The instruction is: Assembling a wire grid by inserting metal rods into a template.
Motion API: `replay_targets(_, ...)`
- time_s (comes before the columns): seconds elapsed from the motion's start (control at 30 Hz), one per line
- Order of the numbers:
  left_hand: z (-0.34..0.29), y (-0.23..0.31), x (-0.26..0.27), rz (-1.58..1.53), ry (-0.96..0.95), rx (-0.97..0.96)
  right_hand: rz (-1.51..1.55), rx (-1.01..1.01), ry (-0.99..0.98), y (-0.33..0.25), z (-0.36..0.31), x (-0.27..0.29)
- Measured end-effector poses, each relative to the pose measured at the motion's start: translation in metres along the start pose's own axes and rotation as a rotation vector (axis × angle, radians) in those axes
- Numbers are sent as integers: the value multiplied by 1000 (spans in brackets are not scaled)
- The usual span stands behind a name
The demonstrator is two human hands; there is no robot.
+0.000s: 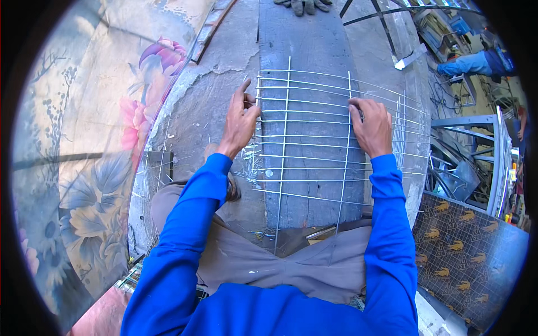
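Observation:
A grid of thin metal wire rods [314, 144] lies in front of me, its long crosswise rods laid over or under two lengthwise rods. My left hand [240, 123] is at the left ends of the upper crosswise rods. Its index finger stretches away from the thumb, and the other fingers are partly curled. At the other side, my right hand [371, 126] pinches with thumb and index finger near the right lengthwise rod, where it meets a crosswise rod. How the rods are joined is too fine to tell.
Beneath the grid is a worn blue-grey board [305, 42] with dark gloves [303, 5] at its far end. A flower-printed sheet [84, 140] spreads on the left. Metal frames [496, 162] and a patterned panel [468, 252] stand right; another person's blue-clad leg [471, 64] shows beyond.

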State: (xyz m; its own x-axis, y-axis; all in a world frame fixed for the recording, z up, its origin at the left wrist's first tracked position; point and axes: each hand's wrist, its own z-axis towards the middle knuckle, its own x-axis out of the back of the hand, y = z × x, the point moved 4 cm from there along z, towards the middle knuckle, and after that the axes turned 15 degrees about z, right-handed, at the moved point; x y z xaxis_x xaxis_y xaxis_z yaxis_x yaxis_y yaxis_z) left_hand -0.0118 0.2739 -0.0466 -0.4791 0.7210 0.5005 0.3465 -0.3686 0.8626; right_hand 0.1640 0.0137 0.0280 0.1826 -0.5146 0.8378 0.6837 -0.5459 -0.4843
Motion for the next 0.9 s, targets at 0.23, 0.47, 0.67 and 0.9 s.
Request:
replay_targets(0.23, 16, 0, -1, -162, -130, 7, -25, -7, 151, 11, 13, -2)
replay_targets(0.47, 22, 3, 6, -67, -223, -14, 99, -55, 152, 26, 23, -14)
replay_targets(0.67, 18, 11, 10, 75, -137, -149, 66, -129, 190, 16, 24, -15)
replay_targets(0.9, 17, 13, 7, 81, -141, -142, 13, -161, 192, 21, 25, -13)
